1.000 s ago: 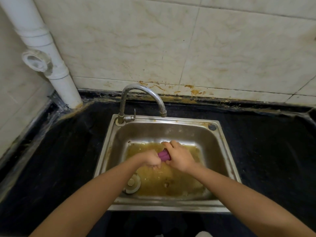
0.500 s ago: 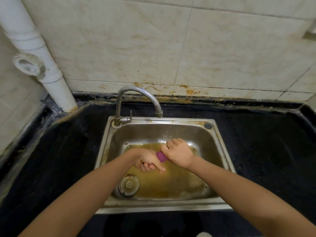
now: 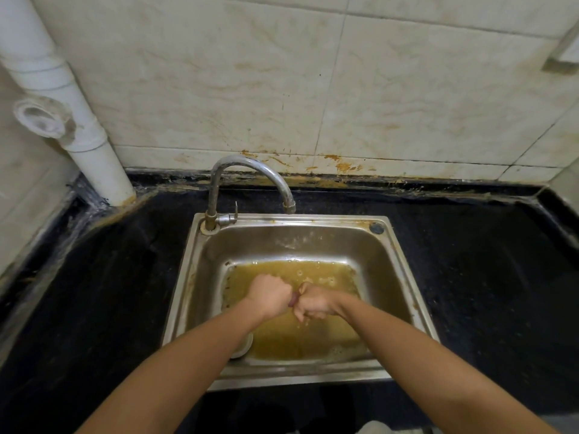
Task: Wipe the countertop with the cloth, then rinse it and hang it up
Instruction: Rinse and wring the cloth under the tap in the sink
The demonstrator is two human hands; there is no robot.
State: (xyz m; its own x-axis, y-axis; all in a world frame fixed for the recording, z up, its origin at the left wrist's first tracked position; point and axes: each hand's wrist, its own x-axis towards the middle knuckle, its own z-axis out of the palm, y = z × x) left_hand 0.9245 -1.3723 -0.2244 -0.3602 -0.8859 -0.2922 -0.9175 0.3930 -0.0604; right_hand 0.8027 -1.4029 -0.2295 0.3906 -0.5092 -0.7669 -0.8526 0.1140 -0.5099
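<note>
Both my hands are fists held together over the steel sink (image 3: 404, 261). My left hand (image 3: 270, 294) and my right hand (image 3: 313, 303) each grip one end of the purple cloth (image 3: 294, 299). Only a small sliver of the cloth shows between the two fists; the rest is hidden inside them. The hands hover just above yellowish-brown water in the sink's bottom. The black countertop (image 3: 485, 261) surrounds the sink on both sides.
A curved metal tap (image 3: 250, 170) stands at the sink's back left, with no water running from its spout. A white drain pipe (image 3: 78, 120) rises in the left corner. The drain strainer (image 3: 242, 347) shows partly under my left forearm. Stained tiles back the counter.
My fists have closed tighter and come together, hiding most of the cloth. The left hand turned knuckles-up and the right hand turned the opposite way.
</note>
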